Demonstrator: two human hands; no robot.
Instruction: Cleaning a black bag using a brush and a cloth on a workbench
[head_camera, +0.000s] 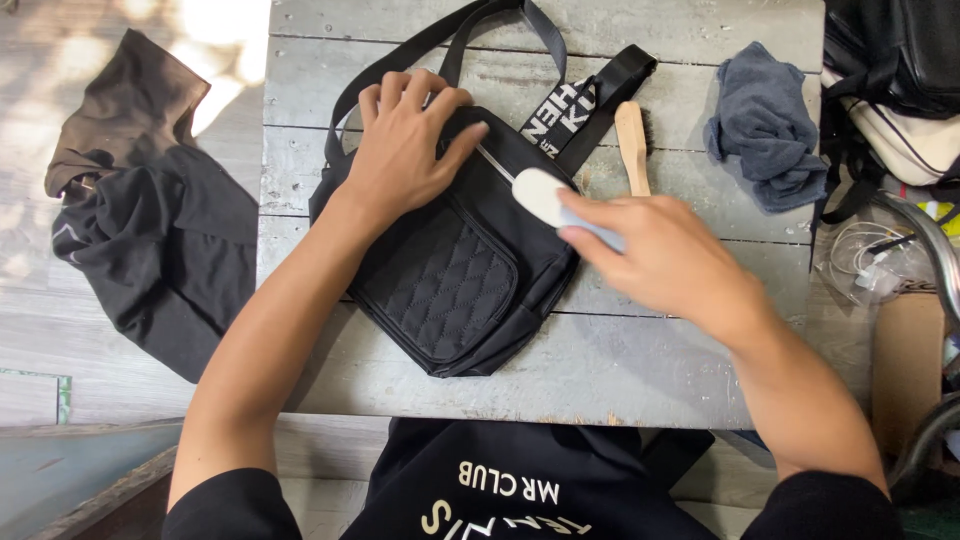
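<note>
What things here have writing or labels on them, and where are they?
Bag strap: black band with white lettering, lying on the grey wooden table above the black bag, beside a wooden handle.
Black garment: at the table's near edge, bottom middle, with pale cream lettering seen upside down.
No packages, signs or screens show.

My left hand (405, 140) presses flat on the top of the black fabric shoulder bag with a quilted front pocket (450, 280), which lies on the grey weathered plank table (640, 350). My right hand (665, 250), at the bag's right edge, holds a small white oval brush (540, 195) against its zip. A wooden-handled brush (632, 145) and a crumpled blue-grey cloth (765, 125) lie right of the bag.
</note>
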